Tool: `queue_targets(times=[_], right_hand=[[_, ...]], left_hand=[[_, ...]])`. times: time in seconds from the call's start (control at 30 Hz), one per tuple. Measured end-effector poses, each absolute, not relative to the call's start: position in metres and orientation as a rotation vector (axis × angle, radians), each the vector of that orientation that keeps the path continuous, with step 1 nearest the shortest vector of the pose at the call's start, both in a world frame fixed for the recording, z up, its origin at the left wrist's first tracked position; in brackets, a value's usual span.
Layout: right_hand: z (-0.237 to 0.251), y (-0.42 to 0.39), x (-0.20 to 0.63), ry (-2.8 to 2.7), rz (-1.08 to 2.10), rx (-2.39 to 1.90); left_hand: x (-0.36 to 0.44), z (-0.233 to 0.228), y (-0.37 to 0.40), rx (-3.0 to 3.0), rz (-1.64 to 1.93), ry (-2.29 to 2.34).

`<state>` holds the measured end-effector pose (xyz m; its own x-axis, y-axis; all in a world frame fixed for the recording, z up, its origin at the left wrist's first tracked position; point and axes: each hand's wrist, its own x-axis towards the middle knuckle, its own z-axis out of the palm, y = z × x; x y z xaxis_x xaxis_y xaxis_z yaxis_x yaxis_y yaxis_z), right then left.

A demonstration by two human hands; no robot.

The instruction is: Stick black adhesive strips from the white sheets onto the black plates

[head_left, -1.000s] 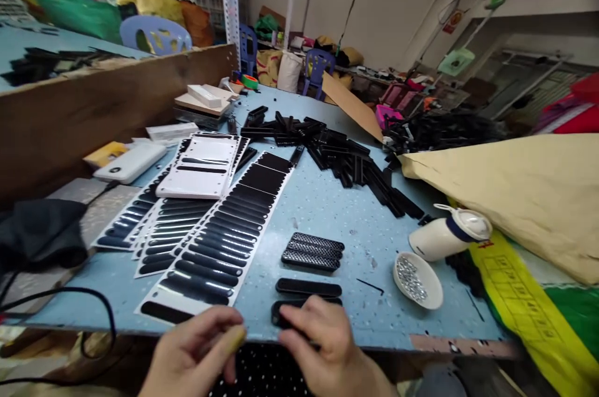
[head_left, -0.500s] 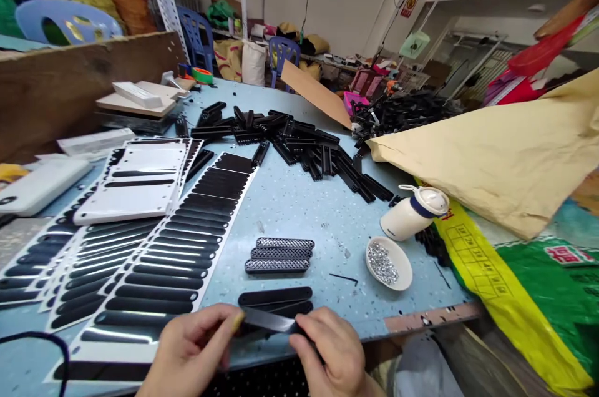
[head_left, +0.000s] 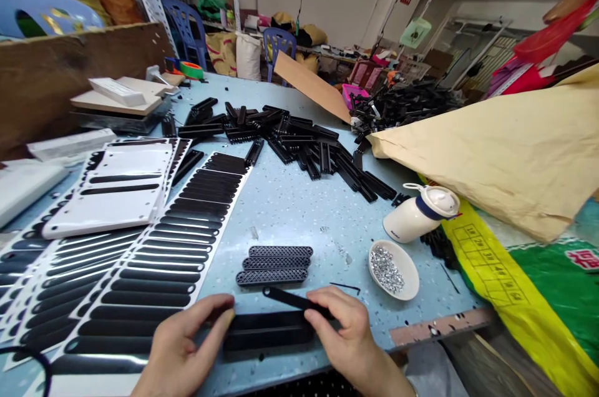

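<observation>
My right hand (head_left: pixel 344 325) grips a thin black strip (head_left: pixel 285 298) between thumb and fingers. The strip slants up to the left, and a small hole shows at its free end. Under it, two long black bars (head_left: pixel 269 339) lie side by side on the table. My left hand (head_left: pixel 189 341) is at the bars' left end, thumb and forefinger pinched together; what they hold, if anything, is hidden. Just beyond, three black lattice-patterned bars (head_left: pixel 274 264) lie in a row. A black hex key (head_left: pixel 345 286) rests to their right.
A white bowl (head_left: pixel 410 272) of small metal pieces and a cream bottle (head_left: pixel 407 219) stand at right. Sheets of black strips (head_left: pixel 154 272) cover the left side. Black bars (head_left: pixel 290 135) are heaped farther back, near a brown paper sack (head_left: pixel 491 147).
The strip stretched between both hands has left my left fingers and is now in my right hand alone, raised toward the lattice bars. The view has shifted slightly.
</observation>
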<state>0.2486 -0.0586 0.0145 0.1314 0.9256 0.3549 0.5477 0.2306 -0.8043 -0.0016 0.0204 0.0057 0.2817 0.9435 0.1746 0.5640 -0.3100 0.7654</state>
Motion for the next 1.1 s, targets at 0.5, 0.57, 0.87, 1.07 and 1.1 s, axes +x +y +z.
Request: queue_targets(times=[0.5, 0.57, 0.87, 1.07, 1.1], right_hand=[[0.016, -0.031, 0.271, -1.776, 0.431, -1.414], [0.017, -0.029, 0.271, -1.796, 0.423, -1.409], [0.012, -0.016, 0.255, -1.898, 0.422, -1.374], [0.009, -0.014, 0.253, -1.939, 0.417, -1.373], [0.009, -0.014, 0.254, -1.946, 0.42, -1.379]], left_hand=[[0.016, 0.005, 0.038, 1.804, 0.803, 1.419], [0.014, 0.005, 0.039, 1.79, 0.784, 1.404], [0.014, 0.006, 0.039, 1.852, 0.765, 1.29], [0.013, 0.006, 0.038, 1.862, 0.753, 1.263], [0.013, 0.006, 0.038, 1.865, 0.747, 1.259]])
